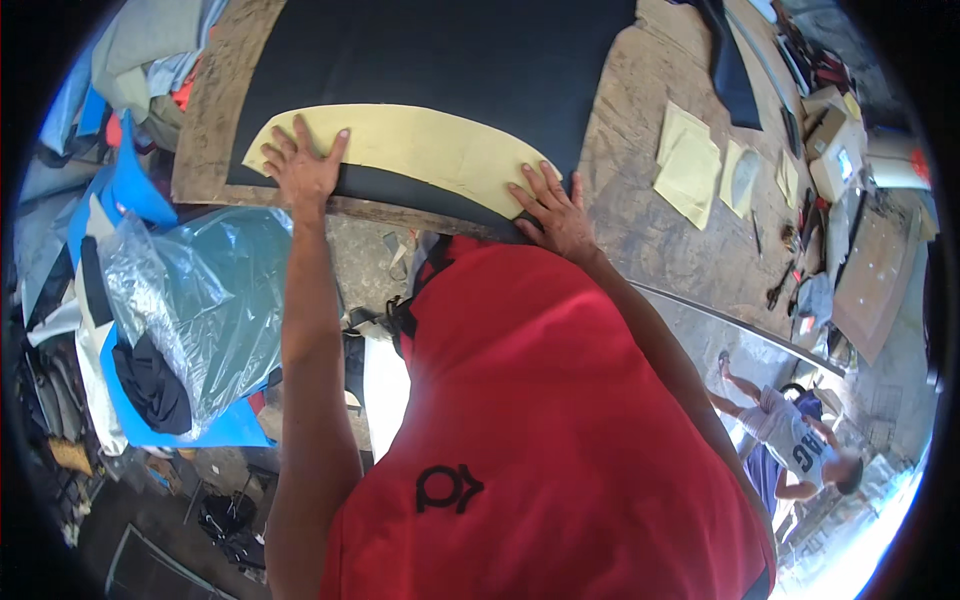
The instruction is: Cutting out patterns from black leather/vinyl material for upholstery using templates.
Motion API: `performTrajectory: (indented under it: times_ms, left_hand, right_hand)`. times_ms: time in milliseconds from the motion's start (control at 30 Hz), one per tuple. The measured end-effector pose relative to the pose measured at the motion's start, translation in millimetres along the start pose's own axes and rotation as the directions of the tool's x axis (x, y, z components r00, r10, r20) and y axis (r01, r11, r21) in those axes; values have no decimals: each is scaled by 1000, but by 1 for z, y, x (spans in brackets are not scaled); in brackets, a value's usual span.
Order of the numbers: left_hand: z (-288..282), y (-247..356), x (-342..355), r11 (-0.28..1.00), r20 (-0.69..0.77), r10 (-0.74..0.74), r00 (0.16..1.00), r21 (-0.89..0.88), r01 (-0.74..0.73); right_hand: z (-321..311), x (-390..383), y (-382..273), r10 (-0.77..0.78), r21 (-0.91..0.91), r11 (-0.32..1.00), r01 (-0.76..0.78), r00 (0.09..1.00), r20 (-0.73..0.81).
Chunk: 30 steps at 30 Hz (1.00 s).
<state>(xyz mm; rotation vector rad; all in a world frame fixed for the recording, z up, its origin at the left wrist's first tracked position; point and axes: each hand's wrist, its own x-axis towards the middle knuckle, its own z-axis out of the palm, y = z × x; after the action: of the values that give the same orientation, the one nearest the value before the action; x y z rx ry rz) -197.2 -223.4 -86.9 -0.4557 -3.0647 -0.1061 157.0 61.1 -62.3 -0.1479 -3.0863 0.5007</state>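
A long curved piece of yellow paper or card, like a pattern template [425,150], lies flat on a sheet of black material [440,60]. On its left end rests my left hand [305,168], fingers spread and pressing down. My right hand [555,212] lies at the right end, its fingers stretched over the template's edge and the black sheet. Between the template and the table's near edge shows a strip of the black material. Neither hand grips anything.
The brown worktable [640,140] carries yellow paper pieces [690,165], scissors [778,290] and a black strip [735,75] on the right. A plastic-wrapped bundle [215,300] stands left, near the table. Another person [795,435] is at the lower right.
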Motion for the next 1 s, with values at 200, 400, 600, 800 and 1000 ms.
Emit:
performTrajectory:
  times_ms: [200,400,600,800,1000]
  left_hand:
    - [0,1,-2,998,-29,-20,999,-60,18]
    - [-7,0,0,997,12,5,1000,-74,-4]
    - [-5,-4,4,999,-19,14,1000,-45,-15]
    - [-4,-8,6,998,-22,17,1000,-57,-19]
    - [-2,-9,6,998,-41,24,999,-61,-26]
  right_hand:
    - [6,-2,2,-29,-60,998,29,1000,-8]
    - [6,0,-2,-16,-102,995,18,1000,14]
    - [3,4,-6,-6,-161,987,13,999,45]
    - [-2,8,-9,-20,-210,977,34,997,68]
    - [0,8,-7,-34,-179,983,44,998,60]
